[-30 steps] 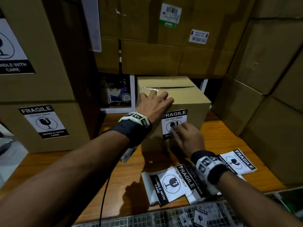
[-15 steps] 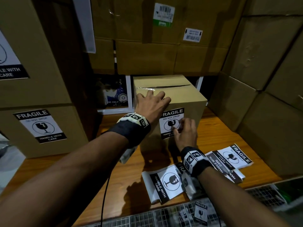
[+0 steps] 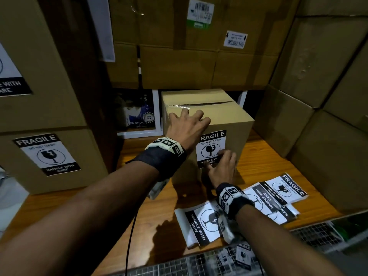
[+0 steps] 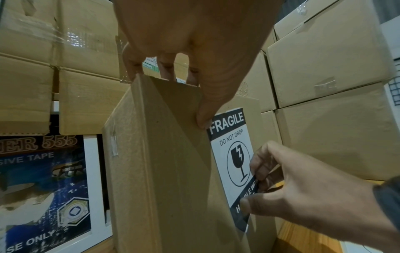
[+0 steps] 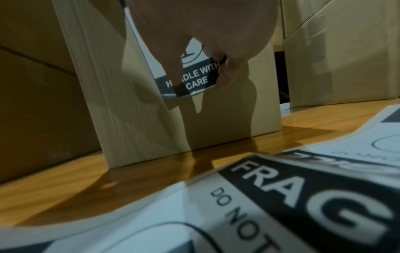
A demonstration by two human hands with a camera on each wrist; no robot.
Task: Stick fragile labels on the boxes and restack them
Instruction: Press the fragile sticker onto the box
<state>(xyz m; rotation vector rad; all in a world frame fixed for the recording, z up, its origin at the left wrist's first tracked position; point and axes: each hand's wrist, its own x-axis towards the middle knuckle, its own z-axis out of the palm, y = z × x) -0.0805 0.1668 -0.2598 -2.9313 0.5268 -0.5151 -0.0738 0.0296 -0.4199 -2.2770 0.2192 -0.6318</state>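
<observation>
Nearest to me, loose fragile labels (image 3: 207, 224) lie fanned on the wooden table (image 3: 151, 222), under and beside my right wrist. Just beyond them my right hand (image 3: 223, 166) has its fingers bent against the lower band of the fragile label (image 3: 211, 148) on the front of the small box (image 3: 229, 116); in the right wrist view that bottom edge looks slightly lifted, so I judge I am at the smoothing-down step. My left hand (image 3: 186, 126) lies spread over the box's top near corner, thumb (image 4: 204, 119) touching the label's upper corner, steadying rather than gripping. The next move, I think, calls for pressing the bottom edge flat, then both hands taking the box to restack it. Left of it stand the labelled boxes (image 3: 51, 156), touching the table; behind and to the right rise the unlabelled cartons (image 3: 199, 66), close enough to crowd any lift.
</observation>
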